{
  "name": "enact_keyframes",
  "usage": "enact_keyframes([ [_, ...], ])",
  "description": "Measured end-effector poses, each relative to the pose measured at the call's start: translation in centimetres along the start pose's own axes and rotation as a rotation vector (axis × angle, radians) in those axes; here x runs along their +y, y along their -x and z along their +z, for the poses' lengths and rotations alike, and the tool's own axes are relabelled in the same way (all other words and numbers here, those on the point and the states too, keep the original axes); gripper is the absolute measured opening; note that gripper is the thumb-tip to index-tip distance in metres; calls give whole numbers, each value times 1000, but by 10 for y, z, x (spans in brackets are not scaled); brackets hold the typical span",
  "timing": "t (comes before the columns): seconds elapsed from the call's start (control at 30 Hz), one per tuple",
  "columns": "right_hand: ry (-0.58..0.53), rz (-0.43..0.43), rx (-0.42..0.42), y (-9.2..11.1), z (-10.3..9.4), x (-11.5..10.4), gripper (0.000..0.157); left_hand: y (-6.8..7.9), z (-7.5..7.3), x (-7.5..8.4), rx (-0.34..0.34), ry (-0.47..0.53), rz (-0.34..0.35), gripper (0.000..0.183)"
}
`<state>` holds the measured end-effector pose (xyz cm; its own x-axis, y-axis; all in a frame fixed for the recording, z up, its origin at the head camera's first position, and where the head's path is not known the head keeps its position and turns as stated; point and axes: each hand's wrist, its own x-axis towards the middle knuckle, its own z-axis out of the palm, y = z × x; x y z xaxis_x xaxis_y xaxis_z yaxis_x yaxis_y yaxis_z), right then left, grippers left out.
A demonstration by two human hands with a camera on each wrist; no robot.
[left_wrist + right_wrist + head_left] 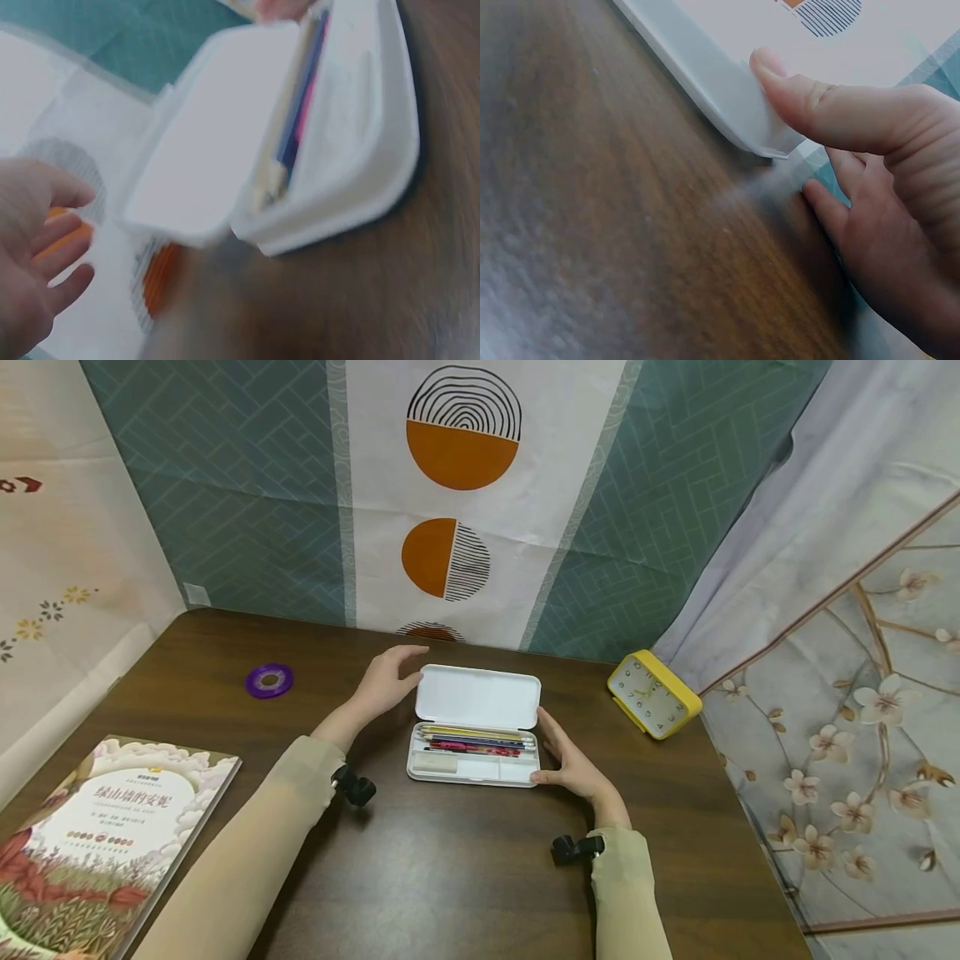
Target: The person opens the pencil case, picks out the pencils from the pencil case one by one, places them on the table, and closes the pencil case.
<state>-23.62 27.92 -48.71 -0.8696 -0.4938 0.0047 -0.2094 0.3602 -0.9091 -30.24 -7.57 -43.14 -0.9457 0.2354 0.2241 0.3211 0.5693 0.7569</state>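
A white pencil case [477, 783] lies on the table, its lid [478, 697] swung back on the far side. Pencils [468, 732] and a red patterned pen [474, 748] fill the upper section, and a whitish eraser [435, 763] sits at lower left. My left hand [384, 683] is just left of the lid, fingers extended and holding nothing; a gap separates it from the case in the left wrist view. On the right, my right hand [573, 766] is at the case's side. Its thumb [817, 105] touches the case edge, with the other fingers spread along that side.
At far right stands a yellow alarm clock [654, 695]. A purple ring-shaped object [269, 680] lies toward the back left. An illustrated book [123, 827] occupies the front left. Patterned cloth [465, 560] hangs behind the brown table [450, 877].
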Motion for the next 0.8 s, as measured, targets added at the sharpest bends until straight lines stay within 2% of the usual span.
enact_keyframes([
  [0.13,0,-3,0,0,0,0,112,2,-3,21,103,-14,34,31],
  [0.23,1,3,3,0,0,0,112,6,0,40,100,-18,94,26],
  [0.37,-1,5,7,1,1,-2,113,12,10,60,19,-53,169,23],
  [0.47,-13,0,8,1,1,-1,112,14,23,67,-55,-92,193,23],
  [0.63,-22,4,7,0,2,1,112,15,43,64,-179,-141,183,28],
  [0.8,-30,23,2,-2,1,1,113,15,56,61,-275,-197,138,29],
])
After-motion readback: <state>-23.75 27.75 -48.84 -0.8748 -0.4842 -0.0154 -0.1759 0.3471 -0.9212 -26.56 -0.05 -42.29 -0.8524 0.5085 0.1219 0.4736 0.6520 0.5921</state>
